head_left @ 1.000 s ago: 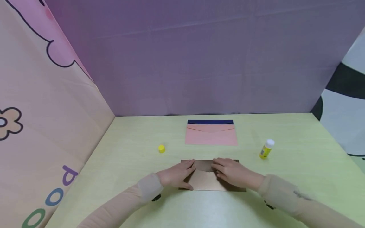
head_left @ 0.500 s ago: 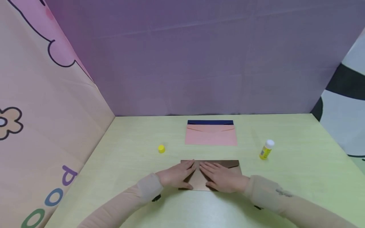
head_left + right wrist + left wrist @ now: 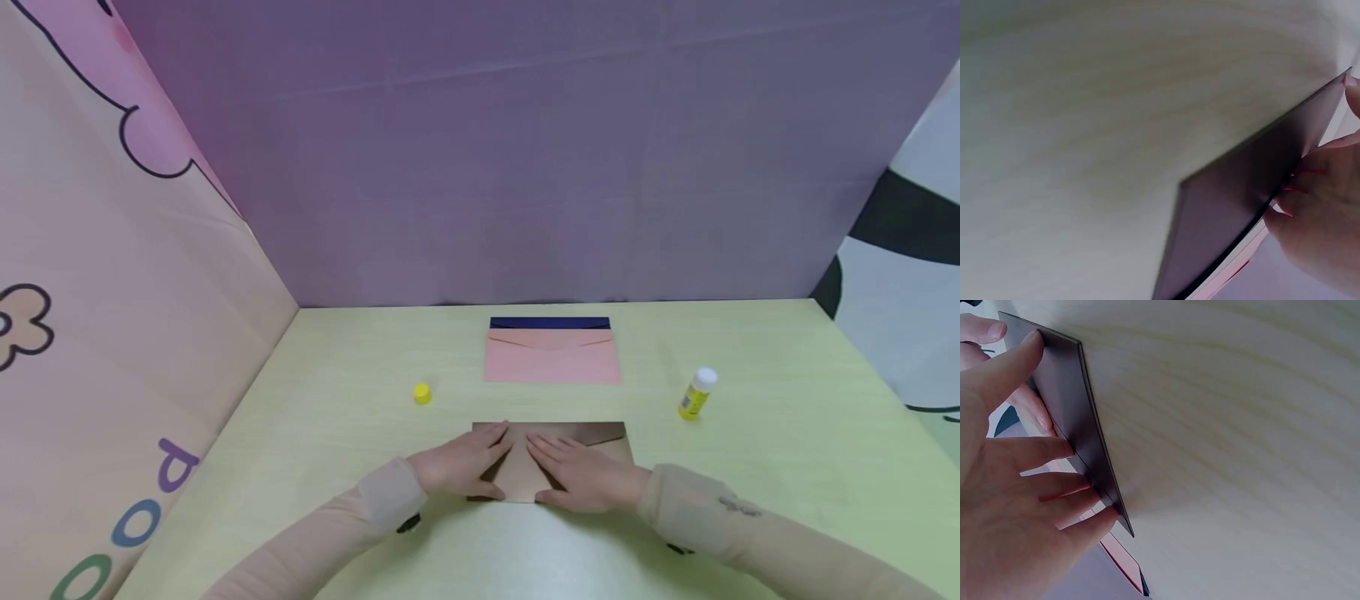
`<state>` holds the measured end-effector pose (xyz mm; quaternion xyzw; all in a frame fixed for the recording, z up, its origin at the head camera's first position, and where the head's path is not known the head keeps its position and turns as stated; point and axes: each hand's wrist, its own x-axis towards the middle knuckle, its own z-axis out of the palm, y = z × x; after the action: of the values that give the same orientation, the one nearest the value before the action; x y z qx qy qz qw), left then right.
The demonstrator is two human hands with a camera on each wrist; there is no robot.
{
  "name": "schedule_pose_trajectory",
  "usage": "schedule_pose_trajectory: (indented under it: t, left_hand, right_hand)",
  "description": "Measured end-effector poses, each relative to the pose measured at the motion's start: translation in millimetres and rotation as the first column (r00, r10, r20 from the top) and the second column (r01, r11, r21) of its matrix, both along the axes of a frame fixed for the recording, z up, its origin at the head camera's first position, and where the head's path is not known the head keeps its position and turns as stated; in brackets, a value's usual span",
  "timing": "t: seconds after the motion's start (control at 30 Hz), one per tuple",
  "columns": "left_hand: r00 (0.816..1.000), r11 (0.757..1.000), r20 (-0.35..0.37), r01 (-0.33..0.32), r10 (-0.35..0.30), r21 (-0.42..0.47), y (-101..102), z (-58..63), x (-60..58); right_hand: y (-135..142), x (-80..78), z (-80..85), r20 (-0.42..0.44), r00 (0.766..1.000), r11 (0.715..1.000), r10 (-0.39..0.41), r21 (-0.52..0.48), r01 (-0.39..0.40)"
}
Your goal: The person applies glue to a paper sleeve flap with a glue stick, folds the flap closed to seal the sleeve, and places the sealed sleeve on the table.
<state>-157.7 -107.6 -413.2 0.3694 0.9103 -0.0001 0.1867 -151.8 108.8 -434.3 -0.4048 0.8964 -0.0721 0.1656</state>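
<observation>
A brown envelope [image 3: 521, 482] lies on the table in front of the person, its flap folded over toward them. My left hand [image 3: 459, 463] rests on its left part, fingers extended over the flap and thumb near the front edge. Just right of the middle, my right hand [image 3: 587, 475] presses on the flap with fingers stretched out and its thumb at the front edge. In the left wrist view, spread fingertips touch the envelope [image 3: 1066, 394]. The right wrist view shows its bare right end [image 3: 1222, 194], with the right fingers touching farther along.
Behind the brown envelope lies a pink envelope [image 3: 552, 365], overlapping a dark blue envelope [image 3: 550, 322]. A yellow glue stick with a white end [image 3: 696, 394] stands at the right. To the left is a small yellow cap [image 3: 422, 393]. A purple cloth [image 3: 525, 167] hangs behind the table [image 3: 360, 350].
My right hand has slid left along the flap toward the middle, and its fingers have straightened and flattened. The flap's right part is now uncovered. My left hand has stayed in place.
</observation>
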Motion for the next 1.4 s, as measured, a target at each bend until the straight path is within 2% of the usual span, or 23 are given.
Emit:
schedule_pose_trajectory:
  t: [0.5,1.4]
  left_hand:
    - [1.0,1.0,-0.006,-0.007,0.007,0.002,0,-1.9,0.0]
    - [1.0,1.0,0.013,0.001,-0.001,0.013,-1,-3.0,-0.9]
  right_hand:
    - [27,2.7,-5.0,0.019,0.999,0.997,-0.038,-0.067,0.039]
    - [60,1.4,-2.5,0.06,0.989,0.991,-0.134,-0.017,0.135]
